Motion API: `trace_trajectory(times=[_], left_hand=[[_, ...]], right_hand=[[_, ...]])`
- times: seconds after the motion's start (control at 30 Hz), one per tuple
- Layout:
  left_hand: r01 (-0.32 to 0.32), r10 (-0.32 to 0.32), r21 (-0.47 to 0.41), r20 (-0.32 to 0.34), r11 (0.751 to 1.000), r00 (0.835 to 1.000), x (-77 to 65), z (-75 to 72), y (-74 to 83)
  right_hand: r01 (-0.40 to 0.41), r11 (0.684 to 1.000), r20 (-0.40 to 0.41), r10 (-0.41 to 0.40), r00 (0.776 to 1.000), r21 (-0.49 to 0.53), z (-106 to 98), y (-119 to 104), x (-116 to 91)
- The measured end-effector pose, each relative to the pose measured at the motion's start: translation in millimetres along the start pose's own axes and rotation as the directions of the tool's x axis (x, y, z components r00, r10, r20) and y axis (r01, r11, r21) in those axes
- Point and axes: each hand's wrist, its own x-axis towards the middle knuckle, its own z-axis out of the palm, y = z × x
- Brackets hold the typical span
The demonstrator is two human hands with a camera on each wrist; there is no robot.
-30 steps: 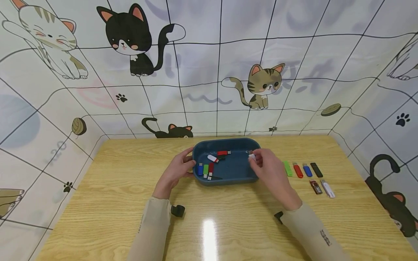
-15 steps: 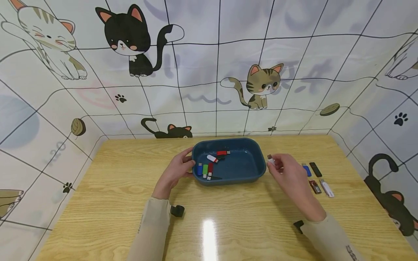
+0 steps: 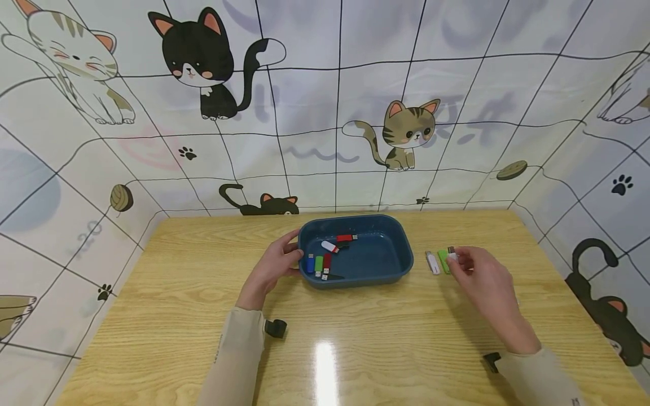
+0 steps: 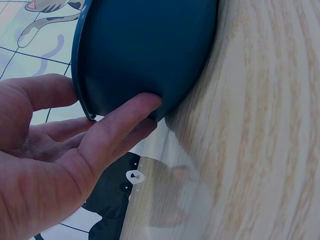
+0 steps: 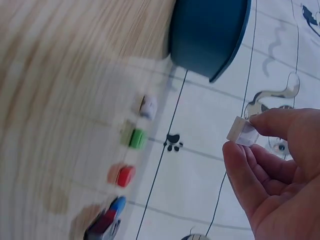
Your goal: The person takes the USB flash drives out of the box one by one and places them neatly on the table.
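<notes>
At the left end of the dark blue plastic bin (image 3: 373, 259), my left hand (image 3: 276, 259) grips the wall; the left wrist view shows thumb and fingers on the bin's end (image 4: 145, 55). Between thumb and fingertips, my right hand (image 3: 482, 276) pinches a white USB flash drive (image 5: 242, 131) with its metal plug pointing away. That hand hovers right of the bin, above a row of flash drives. Beside it on the table lie a white flash drive (image 3: 433, 263) and a green flash drive (image 3: 443, 261). The right hand hides most others from the head view.
Inside the bin lie several flash drives, among them a blue one (image 3: 311, 263), a red one (image 3: 346, 238) and a white one (image 3: 329, 246). The right wrist view shows a red drive (image 5: 126, 176) on the wooden table. A cat-print cloth (image 3: 304, 152) rises behind.
My right hand has carried the white flash drive out from over the bin to the right, above the row on the table. The left hand keeps its grip on the bin.
</notes>
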Motion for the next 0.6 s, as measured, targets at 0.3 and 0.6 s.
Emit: trace_trajectory(times=[0.3, 0.6], left_hand=[[-0.001, 0.001, -0.005, -0.005, 1.000, 1.000, 0.7, 0.3, 0.0], [-0.010, 0.010, -0.009, 0.010, 1.000, 1.000, -0.7, -0.7, 1.2]], right_hand=[[-0.091, 0.994, 0.054, 0.094, 0.994, -0.058, -13.3, 23.1, -3.1], [-0.117, 0.985, 0.144, 0.135, 0.980, -0.129, -16.3, 37.9, -6.8]])
